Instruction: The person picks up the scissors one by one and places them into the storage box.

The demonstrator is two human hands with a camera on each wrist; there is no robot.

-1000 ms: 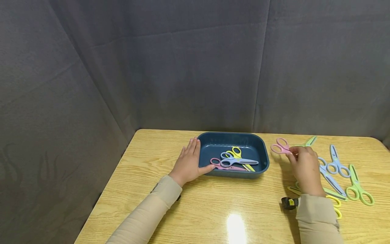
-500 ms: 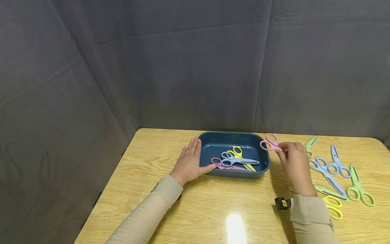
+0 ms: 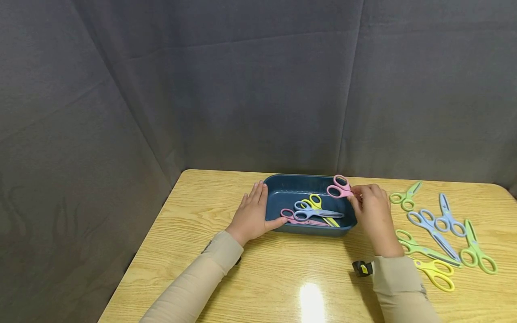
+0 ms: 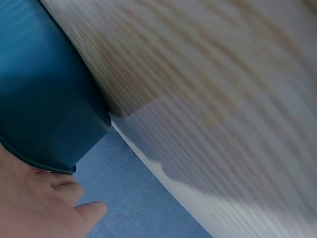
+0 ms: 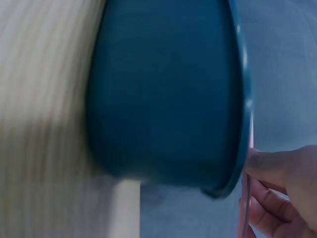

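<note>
Fingers of the right hand point(image 3: 373, 211) pinch pink scissors point(image 3: 341, 190) over the tray point(image 3: 311, 230) near the far edge of the counter point(image 3: 206, 197); the left hand point(image 3: 250, 217), fingers straight, touches it. Seemingly placing: next, lower and release.

Glossy plastic tray point(image 3: 307, 230); smooth plastic scissors point(image 3: 345, 192); shiny wood-grain tabletop point(image 3: 266, 278); matt cloth backdrop point(image 3: 258, 103)

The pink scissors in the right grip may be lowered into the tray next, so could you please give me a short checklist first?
1. Right grip pinching the pink scissors: ok.
2. Handles over the tray: ok, in the head view.
3. Left grip against the tray's left end: ok.
4. Bare floor inside: ok, behind the blue scissors.
5. Blades clear of the tray's right end: cannot tell, mostly hidden.
</note>
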